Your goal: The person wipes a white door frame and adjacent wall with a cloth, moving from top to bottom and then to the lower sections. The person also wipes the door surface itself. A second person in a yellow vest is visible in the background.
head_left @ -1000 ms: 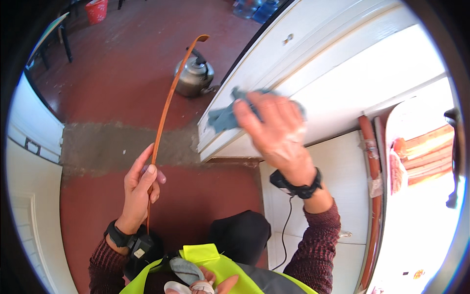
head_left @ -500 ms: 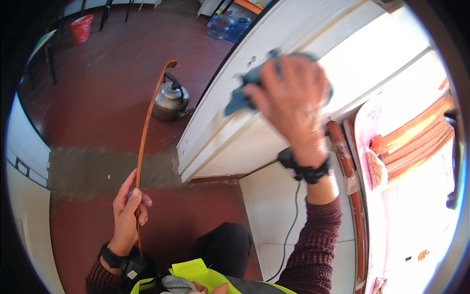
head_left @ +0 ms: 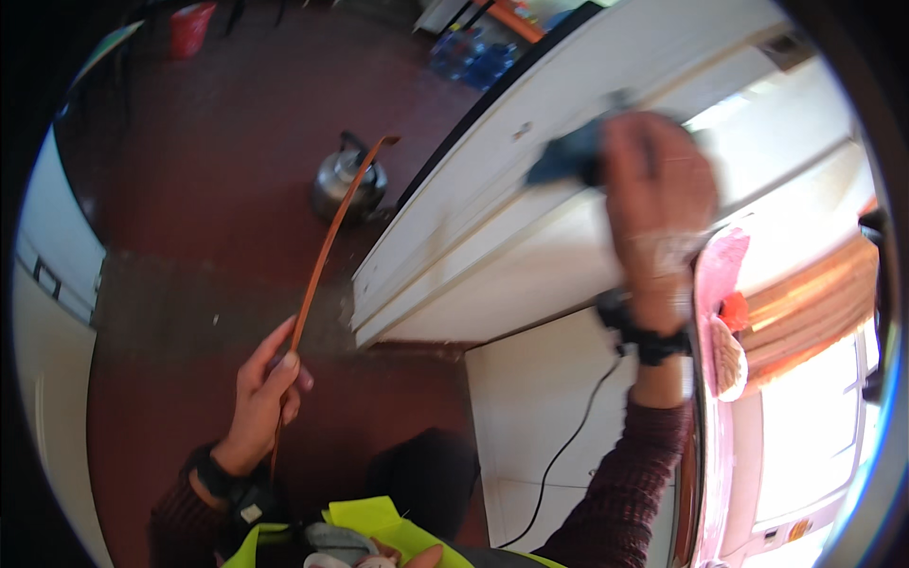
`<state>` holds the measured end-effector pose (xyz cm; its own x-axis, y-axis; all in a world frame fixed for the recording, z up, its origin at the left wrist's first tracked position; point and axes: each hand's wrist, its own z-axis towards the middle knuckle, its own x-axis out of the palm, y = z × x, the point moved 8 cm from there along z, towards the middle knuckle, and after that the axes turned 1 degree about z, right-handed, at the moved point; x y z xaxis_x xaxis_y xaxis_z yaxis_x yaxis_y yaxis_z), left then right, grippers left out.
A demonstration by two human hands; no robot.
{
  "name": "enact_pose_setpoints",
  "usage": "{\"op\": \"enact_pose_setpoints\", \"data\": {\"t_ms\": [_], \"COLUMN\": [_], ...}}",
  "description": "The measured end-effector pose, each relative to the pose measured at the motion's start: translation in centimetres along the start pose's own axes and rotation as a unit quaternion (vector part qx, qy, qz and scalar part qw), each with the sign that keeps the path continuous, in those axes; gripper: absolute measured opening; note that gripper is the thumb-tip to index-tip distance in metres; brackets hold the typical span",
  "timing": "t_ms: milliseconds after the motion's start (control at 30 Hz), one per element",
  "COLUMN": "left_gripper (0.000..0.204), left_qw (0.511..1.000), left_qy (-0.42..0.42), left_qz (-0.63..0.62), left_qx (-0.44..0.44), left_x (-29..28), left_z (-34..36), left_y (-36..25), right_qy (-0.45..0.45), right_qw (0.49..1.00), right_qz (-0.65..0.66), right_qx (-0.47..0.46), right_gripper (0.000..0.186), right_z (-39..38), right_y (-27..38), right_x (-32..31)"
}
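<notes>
My left hand (head_left: 270, 393) grips a long, thin orange-brown wooden stick (head_left: 329, 248) with a curved tip, held upright at the lower left. My right hand (head_left: 658, 189), smeared by motion, is on a grey-blue cloth (head_left: 566, 161) pressed to the white door frame (head_left: 473, 227) at the upper right. Faint brownish marks show on the frame. Beyond the stick's upper part a steel kettle (head_left: 336, 194) stands on the dark red floor.
A pale door (head_left: 57, 398) is at the left. Upper left is a red bucket (head_left: 189, 30); blue water jugs (head_left: 478, 62) stand by an orange shelf (head_left: 511, 19). A white cabinet (head_left: 530, 398) with a black cable is at lower right, beside a bright window (head_left: 810, 426).
My right hand and the cloth have moved up and to the right along the white frame. My left hand still holds the stick. The view has shifted somewhat.
</notes>
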<state>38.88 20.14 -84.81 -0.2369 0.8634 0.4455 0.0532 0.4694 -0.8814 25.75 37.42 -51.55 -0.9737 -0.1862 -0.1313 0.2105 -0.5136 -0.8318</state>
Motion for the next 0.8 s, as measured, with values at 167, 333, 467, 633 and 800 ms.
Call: {"op": "enact_pose_setpoints", "data": {"t_ms": [167, 333, 467, 633, 800], "left_gripper": [0.05, 0.049, 0.049, 0.05, 0.05], "left_qw": [1.0, 1.0, 1.0, 1.0, 1.0], "left_qy": [0.003, 0.002, -0.01, -0.013, 0.01], "left_qz": [-0.01, 0.007, 0.007, -0.003, -0.004], "left_qx": [-0.001, -0.009, -0.004, -0.013, -0.01], "left_x": [0.2, -0.2, -0.7, -0.8, -0.3], "left_z": [0.5, 0.5, 0.5, 0.5, 0.8], "left_y": [0.3, 0.4, 0.2, 0.3, 0.6], "right_qy": [0.051, 0.165, 0.249, 0.277, 0.148], "right_qw": [0.995, 0.969, 0.951, 0.936, 0.982], "right_qz": [-0.069, 0.091, 0.134, 0.204, 0.117], "right_qx": [-0.054, -0.16, -0.127, -0.078, -0.022], "right_gripper": [0.013, 0.018, 0.022, 0.022, 0.022], "right_z": [0.9, -3.8, -7.2, -6.8, -4.6], "right_y": [1.3, 11.8, 15.8, 16.0, 10.6], "right_x": [0.6, 4.1, 5.1, 5.5, 4.0]}}
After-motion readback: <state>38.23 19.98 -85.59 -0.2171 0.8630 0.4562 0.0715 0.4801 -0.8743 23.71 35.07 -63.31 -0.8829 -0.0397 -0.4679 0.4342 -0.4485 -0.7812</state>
